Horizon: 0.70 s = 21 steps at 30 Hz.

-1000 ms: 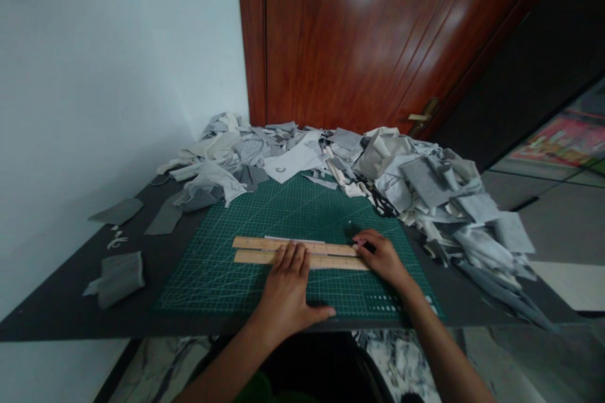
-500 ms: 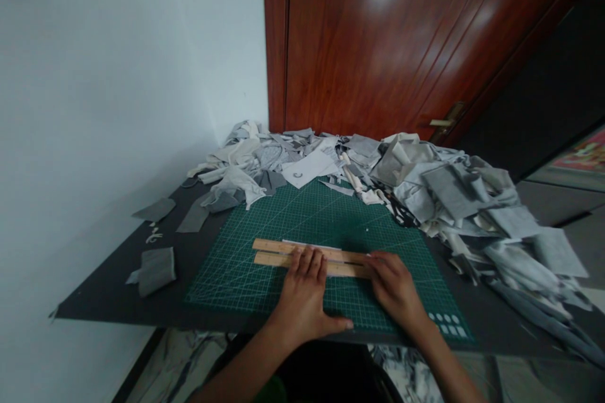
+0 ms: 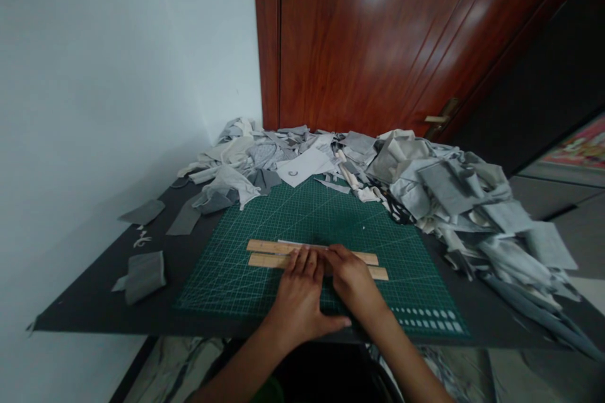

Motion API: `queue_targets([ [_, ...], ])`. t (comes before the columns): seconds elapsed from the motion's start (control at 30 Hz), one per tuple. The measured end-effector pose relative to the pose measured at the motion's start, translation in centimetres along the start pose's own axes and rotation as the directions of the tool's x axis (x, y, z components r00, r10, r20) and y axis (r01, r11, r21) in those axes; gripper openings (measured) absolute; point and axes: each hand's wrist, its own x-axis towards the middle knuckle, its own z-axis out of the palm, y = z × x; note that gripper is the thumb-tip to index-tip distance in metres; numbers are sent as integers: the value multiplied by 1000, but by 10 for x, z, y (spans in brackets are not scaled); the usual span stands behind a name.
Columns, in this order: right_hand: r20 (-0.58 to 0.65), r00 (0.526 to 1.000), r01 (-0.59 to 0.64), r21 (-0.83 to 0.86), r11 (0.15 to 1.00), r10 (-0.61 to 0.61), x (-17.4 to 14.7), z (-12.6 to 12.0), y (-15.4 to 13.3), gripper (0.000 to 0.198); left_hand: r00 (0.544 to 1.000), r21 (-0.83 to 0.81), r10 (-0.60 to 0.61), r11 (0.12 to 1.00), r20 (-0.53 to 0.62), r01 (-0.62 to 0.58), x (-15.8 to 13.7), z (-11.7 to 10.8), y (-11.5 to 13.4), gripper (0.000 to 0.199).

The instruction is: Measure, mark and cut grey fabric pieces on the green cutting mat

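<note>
Two wooden rulers lie side by side across the near half of a green cutting mat. A thin white strip shows along the far ruler's upper edge. My left hand presses flat on the rulers' middle, fingers stretched forward and thumb out to the right. My right hand sits right beside it on the rulers, fingers curled down at the gap between them. Whether it holds anything is hidden.
A big heap of grey and white fabric scraps covers the back and right of the black table. A folded grey piece and small flat scraps lie left of the mat. A brown door stands behind.
My right hand has slid left along the rulers from their right end to beside my left hand. The left hand has stayed pressed in place.
</note>
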Motion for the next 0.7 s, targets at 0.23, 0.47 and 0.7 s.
queue_targets([
  [0.23,-110,993,42,-15,999,-43,-2,11,8,45,999,-11,-30,1000,-34,29,3,-1,4,119],
  [0.47,-386,921,106,131,986,-48,-18,22,13,50,999,-32,-42,999,-24,41,2,2,3,127],
  [0.7,-496,834,409,263,874,-241,-64,25,-39,63,1000,36,-1,999,15,0,4,18,-8,76],
])
